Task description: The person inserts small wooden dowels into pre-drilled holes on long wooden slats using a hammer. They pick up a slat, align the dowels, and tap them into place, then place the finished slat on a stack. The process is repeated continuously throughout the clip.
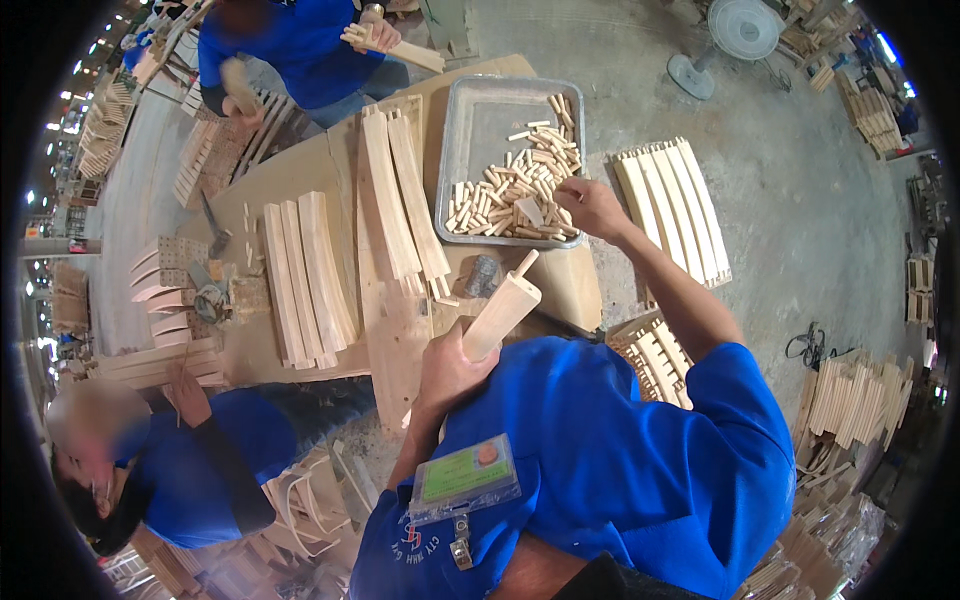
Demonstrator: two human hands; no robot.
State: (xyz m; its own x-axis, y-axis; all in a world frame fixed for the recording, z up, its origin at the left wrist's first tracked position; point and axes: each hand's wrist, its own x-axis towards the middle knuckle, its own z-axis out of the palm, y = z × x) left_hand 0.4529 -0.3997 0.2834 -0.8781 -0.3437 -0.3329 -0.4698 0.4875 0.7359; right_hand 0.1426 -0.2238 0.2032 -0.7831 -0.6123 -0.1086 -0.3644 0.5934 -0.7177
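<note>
My left hand [455,368] is wrapped round a pale wooden chair-leg-like piece [503,308], tilted up to the right. A wooden dowel [526,263] sticks out of that piece's end, and a dark hole shows beside it. My right hand [592,208] reaches over the right side of a grey tray [470,110]. Its fingers are pinched together at the edge of a heap of short wooden dowels [495,200]; what they hold, if anything, is hidden. A whitish flat scrap [530,210] lies on the heap. A dark grey block [484,276] stands between the tray and the wooden piece.
Long curved wooden slats [392,190] lie left of the tray, with more slats [305,280] farther left. Another stack [672,212] stands at the right. Two co-workers in blue shirts work at the far left and near left. A fan [745,30] stands on the floor.
</note>
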